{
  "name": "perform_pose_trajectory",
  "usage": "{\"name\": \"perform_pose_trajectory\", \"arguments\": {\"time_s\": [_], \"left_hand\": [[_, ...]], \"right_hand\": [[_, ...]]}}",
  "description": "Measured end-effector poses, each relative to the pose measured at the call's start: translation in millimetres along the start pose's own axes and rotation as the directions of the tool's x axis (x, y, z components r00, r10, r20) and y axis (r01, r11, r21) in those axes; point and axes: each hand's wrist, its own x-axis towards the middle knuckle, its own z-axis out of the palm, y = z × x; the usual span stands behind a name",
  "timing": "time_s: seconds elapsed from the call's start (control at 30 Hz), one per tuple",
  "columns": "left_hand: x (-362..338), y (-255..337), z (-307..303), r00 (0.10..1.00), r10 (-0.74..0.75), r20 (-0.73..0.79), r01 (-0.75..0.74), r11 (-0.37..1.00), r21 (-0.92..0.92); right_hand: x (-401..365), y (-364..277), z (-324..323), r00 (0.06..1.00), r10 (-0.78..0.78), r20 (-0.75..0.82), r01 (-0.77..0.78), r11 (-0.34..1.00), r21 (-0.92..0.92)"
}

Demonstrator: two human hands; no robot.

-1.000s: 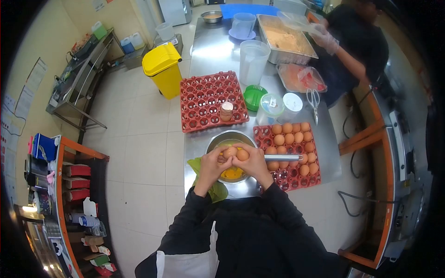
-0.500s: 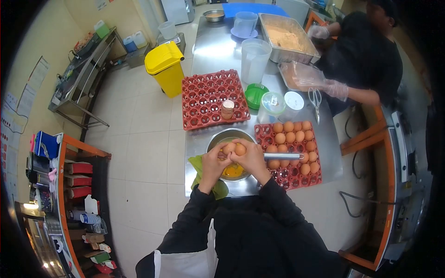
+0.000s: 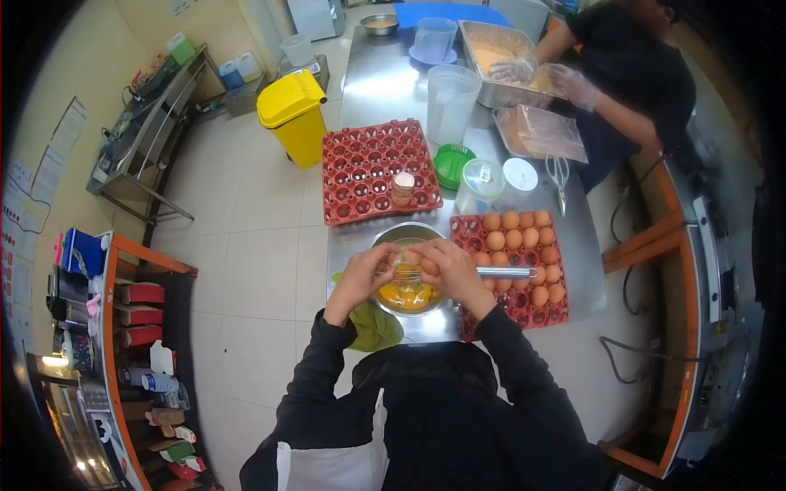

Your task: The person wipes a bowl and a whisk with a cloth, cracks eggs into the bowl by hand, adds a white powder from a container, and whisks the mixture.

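Over a steel bowl, my left hand and my right hand each grip part of a cracked egg. A piece of brown eggshell shows at my right fingertips; the piece in my left fingers is mostly covered. Yolks and clear egg white lie in the bowl. A whisk rests across it, its handle reaching over a red egg tray to the right. Brown eggs fill part of that tray. Under my left wrist is a green cloth.
Beyond the bowl, a red tray stack carries nested eggshells. Nearby are a green basket, lidded tubs, scissors and a tall clear jug. A gloved co-worker handles a crumb-filled pan at the far right.
My hands have moved apart, and the egg between them has split into two parts. The co-worker's gloved hands have shifted from the plastic-covered tray to the crumb pan.
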Motion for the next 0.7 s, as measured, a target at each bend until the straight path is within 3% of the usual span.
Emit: {"name": "perform_pose_trajectory", "arguments": {"time_s": [0.1, 0.2, 0.3, 0.4, 0.5, 0.6, 0.7], "left_hand": [[0, 7, -9, 0.995, 0.052, 0.091, -0.067, 0.981, 0.181], [0, 7, -12, 0.955, 0.266, 0.127, -0.295, 0.853, 0.431], [1, 12, -17, 0.922, 0.316, 0.224, -0.387, 0.727, 0.567], [0, 23, -25, 0.92, 0.302, 0.249, -0.391, 0.685, 0.615], [0, 22, -27, 0.945, 0.297, 0.14, -0.327, 0.82, 0.47], [0, 43, -27, 0.994, 0.073, 0.077, -0.088, 0.976, 0.199], [1, 18, -9, 0.989, 0.145, -0.042, -0.145, 0.989, 0.004]], "right_hand": [[1, 5, -7, 0.989, -0.148, -0.002, 0.147, 0.983, -0.109], [2, 5, -14, 0.973, -0.229, 0.022, 0.229, 0.953, -0.197], [4, 3, -23, 0.963, -0.262, 0.064, 0.269, 0.931, -0.247], [5, 2, -28, 0.967, -0.248, 0.061, 0.255, 0.932, -0.257], [5, 3, -33, 0.985, -0.172, 0.017, 0.173, 0.976, -0.132], [-1, 2, -28, 1.0, 0.027, -0.015, -0.024, 0.989, 0.145], [-10, 6, -9, 0.977, 0.214, -0.021, -0.183, 0.88, 0.438]]}}
